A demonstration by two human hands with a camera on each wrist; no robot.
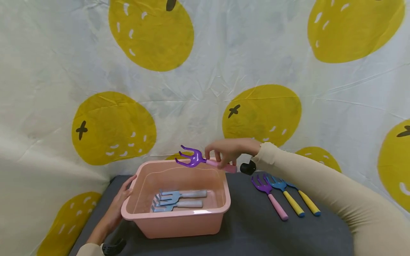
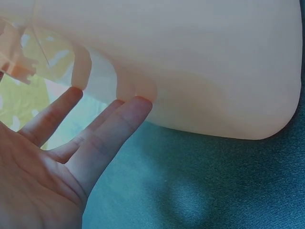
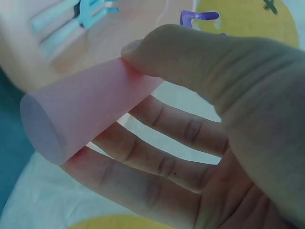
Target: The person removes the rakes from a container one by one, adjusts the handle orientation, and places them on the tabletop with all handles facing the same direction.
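My right hand (image 1: 229, 151) pinches the pink handle of a purple garden hand rake (image 1: 193, 158) above the far right rim of a pink basin (image 1: 179, 224). In the right wrist view the thumb lies on one side of the pink handle (image 3: 90, 102), the fingers on the other. Fingertips of my left hand (image 1: 116, 201) touch the basin's left side near the rim; in the left wrist view those fingers (image 2: 114, 133) look straight against the outer wall. Two light blue hand rakes with greyish handles (image 1: 192, 194) lie side by side inside the basin.
On the dark tabletop (image 1: 256, 234), right of the basin, lie a purple hand rake with a pink handle (image 1: 278, 208) and two blue ones with yellow handles (image 1: 294, 204); the right sleeve partly covers the farther one. A fruit-patterned cloth (image 1: 192, 117) hangs behind.
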